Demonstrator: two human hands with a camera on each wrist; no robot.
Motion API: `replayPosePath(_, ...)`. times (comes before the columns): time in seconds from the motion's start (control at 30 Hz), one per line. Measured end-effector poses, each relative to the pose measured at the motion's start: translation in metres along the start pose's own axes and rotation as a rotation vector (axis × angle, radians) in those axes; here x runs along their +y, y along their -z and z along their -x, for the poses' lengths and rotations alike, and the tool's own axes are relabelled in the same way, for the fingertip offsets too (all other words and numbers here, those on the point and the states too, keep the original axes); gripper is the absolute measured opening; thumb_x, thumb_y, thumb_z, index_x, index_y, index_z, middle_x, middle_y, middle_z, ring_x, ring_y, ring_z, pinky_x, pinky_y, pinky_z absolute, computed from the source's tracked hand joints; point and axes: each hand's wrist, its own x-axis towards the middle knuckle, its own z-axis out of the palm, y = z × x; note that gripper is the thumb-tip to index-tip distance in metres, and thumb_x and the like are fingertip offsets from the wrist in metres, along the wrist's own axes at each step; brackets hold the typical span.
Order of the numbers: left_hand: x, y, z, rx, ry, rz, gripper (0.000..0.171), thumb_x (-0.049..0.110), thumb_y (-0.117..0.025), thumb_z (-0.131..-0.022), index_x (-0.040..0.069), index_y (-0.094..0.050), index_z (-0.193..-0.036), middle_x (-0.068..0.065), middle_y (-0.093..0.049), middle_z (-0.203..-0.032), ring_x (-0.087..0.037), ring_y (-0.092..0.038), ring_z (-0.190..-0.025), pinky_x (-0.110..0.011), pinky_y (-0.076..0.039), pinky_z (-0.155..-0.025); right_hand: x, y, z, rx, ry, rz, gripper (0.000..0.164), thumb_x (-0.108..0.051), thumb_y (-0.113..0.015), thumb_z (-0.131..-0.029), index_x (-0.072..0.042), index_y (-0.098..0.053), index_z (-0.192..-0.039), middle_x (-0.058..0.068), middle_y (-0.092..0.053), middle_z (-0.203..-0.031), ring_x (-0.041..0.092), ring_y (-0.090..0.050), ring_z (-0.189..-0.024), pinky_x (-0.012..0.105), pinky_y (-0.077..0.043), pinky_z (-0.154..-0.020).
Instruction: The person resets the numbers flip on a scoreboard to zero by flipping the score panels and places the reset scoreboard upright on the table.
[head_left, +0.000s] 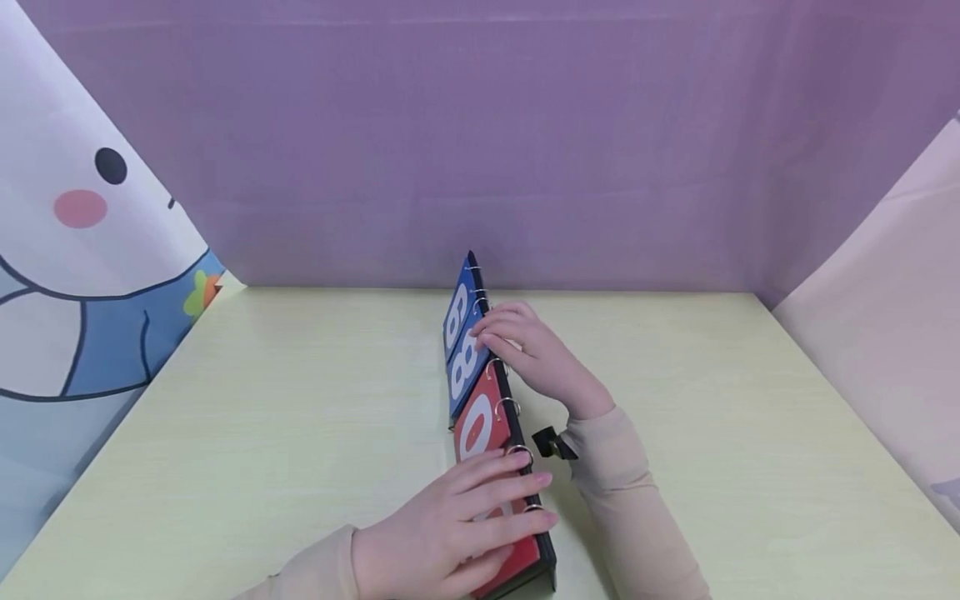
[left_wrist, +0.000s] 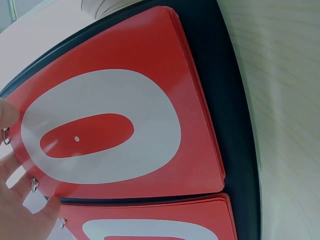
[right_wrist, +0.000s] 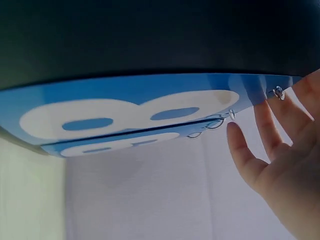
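Evidently the flip board (head_left: 516, 427) is standing on edge mid-counter, its ringed spine uppermost and running away from the wearer. Probably it is weighing little: a thin black panel, likely stiff, tending to tip or slide if pushed sideways. Its red cards (left_wrist: 150, 45) and blue cards (right_wrist: 140, 92) are hanging in stacks, flat, glossy, round-cornered, carrying white digits, a 0 and an 8 among them. They are looking bendy, slick and liable to crease; a single leaf is best taken by its free corner, the whole board by the black spine between rings. The rings (left_wrist: 34, 184) are shining, thin wire loops, probably catching if cards are tugged.

Left grip (head_left: 450, 521): fingers spreading, straight, lying over the red cards toward the spine. Right grip (head_left: 543, 354): fingers sitting apart, tips touching a blue card near its rings, no pinch showing.

Tan sleeves (head_left: 637, 500) are wrinkling lightly. Beneath, the counter (head_left: 300, 400) is showing pale, faint grain. Behind, purple cloth (head_left: 480, 150) is hanging smooth with soft creases; at left, printed cloth (head_left: 45, 267) is showing a cartoon figure.
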Motion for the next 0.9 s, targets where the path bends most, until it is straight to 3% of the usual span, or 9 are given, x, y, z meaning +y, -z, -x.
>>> replayPosePath(0.13,0.0,0.0,0.0,-0.003,0.008,0.007,0.041,0.019,-0.052,-0.09,0.01,-0.055,-0.129,-0.012,-0.047,-0.14,-0.03,-0.039,-0.134,-0.043,-0.033,-0.108,0.003,0.0,0.002,0.11,-0.076,-0.111,0.021,-0.013,-0.051,-0.095,-0.001,-0.068,-0.097,0.013,-0.063,-0.117,0.027,-0.051,-0.118,0.042,-0.038,-0.102)
replayPosePath(0.23,0.001,0.0,0.0,-0.011,0.024,0.023,0.042,0.019,-0.052,-0.09,0.011,-0.053,-0.131,-0.011,-0.046,-0.142,-0.028,-0.038,-0.134,-0.042,-0.032,-0.109,0.011,0.0,0.004,0.2,-0.151,-0.267,0.023,-0.013,-0.051,-0.095,0.004,-0.065,-0.1,0.015,-0.061,-0.118,0.026,-0.054,-0.116,0.041,-0.04,-0.101)
replayPosePath(0.33,0.001,-0.001,0.0,-0.013,0.033,0.03,0.042,0.02,-0.052,-0.09,0.011,-0.053,-0.131,-0.011,-0.045,-0.142,-0.028,-0.038,-0.134,-0.041,-0.032,-0.109,0.025,-0.001,0.004,0.293,-0.26,-0.514,0.02,-0.013,-0.051,-0.094,0.002,-0.065,-0.097,0.01,-0.064,-0.109,0.018,-0.059,-0.107,0.039,-0.043,-0.099)
replayPosePath(0.47,0.0,-0.002,-0.001,-0.007,0.023,0.021,0.042,0.02,-0.053,-0.09,0.011,-0.053,-0.131,-0.011,-0.046,-0.142,-0.028,-0.039,-0.134,-0.042,-0.032,-0.109,0.049,-0.003,0.006,0.376,-0.461,-0.916,0.024,-0.012,-0.044,-0.097,-0.013,-0.066,-0.086,-0.004,-0.064,-0.092,0.008,-0.06,-0.09,0.033,-0.045,-0.095)
replayPosePath(0.63,0.0,-0.002,0.0,-0.013,0.024,0.022,0.041,0.02,-0.052,-0.09,0.011,-0.054,-0.131,-0.01,-0.046,-0.142,-0.028,-0.039,-0.134,-0.042,-0.032,-0.109,0.078,-0.005,0.015,0.327,-0.604,-1.276,0.035,-0.016,-0.034,-0.101,-0.015,-0.063,-0.08,-0.005,-0.063,-0.083,0.008,-0.055,-0.084,0.027,-0.044,-0.086)
replayPosePath(0.77,0.001,-0.002,0.0,-0.019,0.03,0.023,0.042,0.02,-0.052,-0.09,0.012,-0.053,-0.131,-0.01,-0.045,-0.142,-0.028,-0.038,-0.135,-0.042,-0.032,-0.109,0.092,-0.01,0.021,0.275,-0.62,-1.44,0.031,-0.018,-0.036,-0.101,-0.012,-0.061,-0.085,-0.004,-0.062,-0.084,0.008,-0.054,-0.083,0.025,-0.045,-0.085)
replayPosePath(0.9,0.001,-0.002,0.0,-0.017,0.032,0.024,0.042,0.02,-0.052,-0.09,0.012,-0.053,-0.131,-0.01,-0.045,-0.143,-0.027,-0.038,-0.135,-0.042,-0.032,-0.109,0.103,-0.018,0.028,0.292,-0.668,-1.593,0.023,-0.019,-0.04,-0.099,-0.009,-0.058,-0.091,0.0,-0.06,-0.09,0.01,-0.054,-0.086,0.025,-0.044,-0.088)
